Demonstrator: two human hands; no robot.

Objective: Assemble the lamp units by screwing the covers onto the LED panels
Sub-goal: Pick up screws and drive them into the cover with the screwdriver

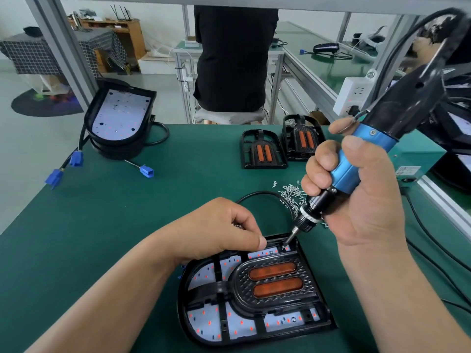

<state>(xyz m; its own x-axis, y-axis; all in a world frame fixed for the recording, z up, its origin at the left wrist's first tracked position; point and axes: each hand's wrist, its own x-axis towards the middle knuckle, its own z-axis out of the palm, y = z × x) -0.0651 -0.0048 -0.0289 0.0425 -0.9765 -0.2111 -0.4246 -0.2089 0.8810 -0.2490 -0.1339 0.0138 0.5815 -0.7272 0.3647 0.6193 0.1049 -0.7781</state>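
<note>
While right hand (362, 207) grips screwdriver (356, 159), left hand (219, 230) holds screws (237, 226) | green mat (127, 225) | seated person (234, 59) beyond

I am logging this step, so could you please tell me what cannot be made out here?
Head view:
What lies under the screwdriver bit: too small to tell.
What the left hand holds: hidden by its curled fingers.
Screwdriver top: blurred, cut by the right edge.

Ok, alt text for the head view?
The right hand holds an electric screwdriver, tip at the far corner of a lamp unit on a green table. The left hand, curled, rests on the unit's edge; loose screws lie nearby.
</note>
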